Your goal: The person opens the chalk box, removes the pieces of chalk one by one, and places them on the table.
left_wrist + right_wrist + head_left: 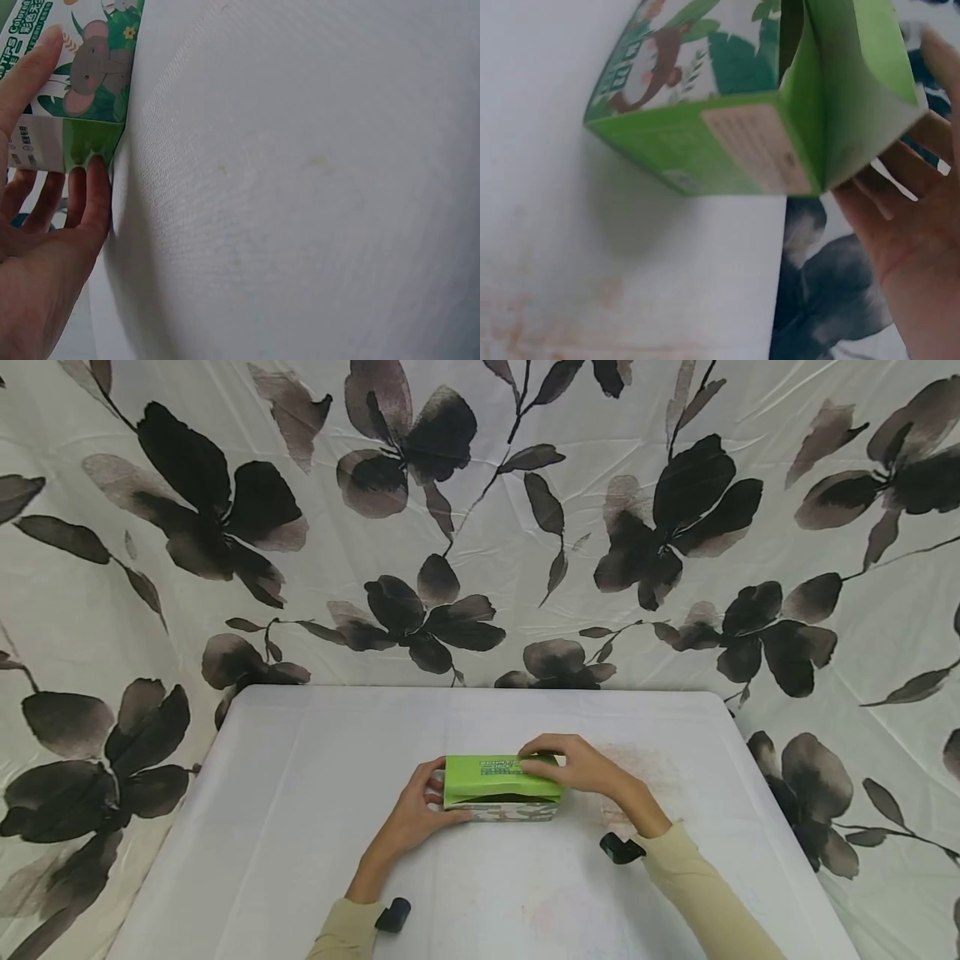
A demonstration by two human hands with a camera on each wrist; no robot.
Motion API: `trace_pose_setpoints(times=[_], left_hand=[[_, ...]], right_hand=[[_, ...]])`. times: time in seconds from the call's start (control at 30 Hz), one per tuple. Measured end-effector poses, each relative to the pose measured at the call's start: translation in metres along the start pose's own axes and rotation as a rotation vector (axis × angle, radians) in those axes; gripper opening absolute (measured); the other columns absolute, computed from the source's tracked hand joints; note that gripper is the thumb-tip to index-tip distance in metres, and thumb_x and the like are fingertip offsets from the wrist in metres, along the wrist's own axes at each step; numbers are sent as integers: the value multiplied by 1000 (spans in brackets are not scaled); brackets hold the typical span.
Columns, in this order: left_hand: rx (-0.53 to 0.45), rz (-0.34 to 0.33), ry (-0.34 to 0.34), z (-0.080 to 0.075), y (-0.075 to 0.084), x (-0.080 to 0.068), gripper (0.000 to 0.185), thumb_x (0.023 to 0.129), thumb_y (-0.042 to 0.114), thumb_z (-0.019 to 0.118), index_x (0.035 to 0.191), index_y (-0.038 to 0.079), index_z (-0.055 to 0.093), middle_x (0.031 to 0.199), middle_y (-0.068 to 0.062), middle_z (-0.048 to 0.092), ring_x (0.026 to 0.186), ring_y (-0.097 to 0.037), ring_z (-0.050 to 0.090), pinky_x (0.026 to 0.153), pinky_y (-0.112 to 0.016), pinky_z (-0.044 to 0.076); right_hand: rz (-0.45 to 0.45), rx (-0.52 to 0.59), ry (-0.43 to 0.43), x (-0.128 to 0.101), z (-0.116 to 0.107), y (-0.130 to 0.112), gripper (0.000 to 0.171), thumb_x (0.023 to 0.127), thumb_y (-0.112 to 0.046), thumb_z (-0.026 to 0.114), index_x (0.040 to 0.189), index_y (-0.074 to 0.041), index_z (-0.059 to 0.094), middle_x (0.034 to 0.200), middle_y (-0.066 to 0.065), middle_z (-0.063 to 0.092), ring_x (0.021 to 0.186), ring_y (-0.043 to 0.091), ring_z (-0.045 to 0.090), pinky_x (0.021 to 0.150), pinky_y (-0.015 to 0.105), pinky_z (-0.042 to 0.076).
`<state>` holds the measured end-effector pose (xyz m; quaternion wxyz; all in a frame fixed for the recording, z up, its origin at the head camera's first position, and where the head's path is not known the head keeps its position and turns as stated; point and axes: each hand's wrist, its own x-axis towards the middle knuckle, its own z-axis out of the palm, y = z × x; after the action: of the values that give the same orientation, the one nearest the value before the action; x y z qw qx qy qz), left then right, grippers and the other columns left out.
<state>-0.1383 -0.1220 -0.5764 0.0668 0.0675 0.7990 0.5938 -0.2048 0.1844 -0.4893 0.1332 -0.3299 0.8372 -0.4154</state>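
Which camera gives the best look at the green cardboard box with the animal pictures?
The head view: the green cardboard box shows whole on the white table between the left hand and right hand. The left wrist view catches one corner; the right wrist view, one end and its flap.

You've got a green carton with cartoon-animal print lying flat on the white table, near its middle, top flap partly lifted.

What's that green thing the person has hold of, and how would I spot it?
Look at the white table before the flowered curtain. Near its middle, between both hands, sits a green carton. It's the only bright-coloured thing there, printed with cartoon jungle animals.
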Motion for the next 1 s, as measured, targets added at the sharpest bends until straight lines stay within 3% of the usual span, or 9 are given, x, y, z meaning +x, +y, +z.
trace_pose_setpoints(times=[0.17,0.33,0.6,0.87,1.0], left_hand=[[-9,9,-12,0,0,0,102,71,24,98,155,13,40,124,-5,50,105,-21,51,89,-28,54],[-8,13,-12,0,-1,0,102,71,23,98,155,13,40,123,-6,51,105,-21,51,89,-28,54],[-11,8,-14,1,0,0,102,71,23,97,155,13,39,124,-6,50,105,-21,51,88,-27,54],[-11,11,-9,2,-1,0,102,72,20,97,155,13,39,126,-6,50,104,-21,54,87,-27,54],[-10,11,-5,2,-2,1,102,72,19,97,156,13,39,128,-6,50,102,-22,56,85,-28,55]], right_hand=[[33,103,144,-20,-6,18,26,108,-12,55,128,-2,68,128,13,68,123,31,62,103,37,52],[16,205,191,-35,-2,34,26,103,1,58,129,2,65,129,21,65,124,40,60,103,36,52],[1,340,221,-41,6,39,26,98,0,67,123,7,65,126,25,62,123,49,57,102,34,52],[58,276,293,-34,8,42,18,100,1,63,117,0,69,118,17,67,115,25,63,99,29,54],[108,273,340,-28,10,43,17,100,-2,66,116,1,67,116,16,67,111,25,65,95,34,57]])
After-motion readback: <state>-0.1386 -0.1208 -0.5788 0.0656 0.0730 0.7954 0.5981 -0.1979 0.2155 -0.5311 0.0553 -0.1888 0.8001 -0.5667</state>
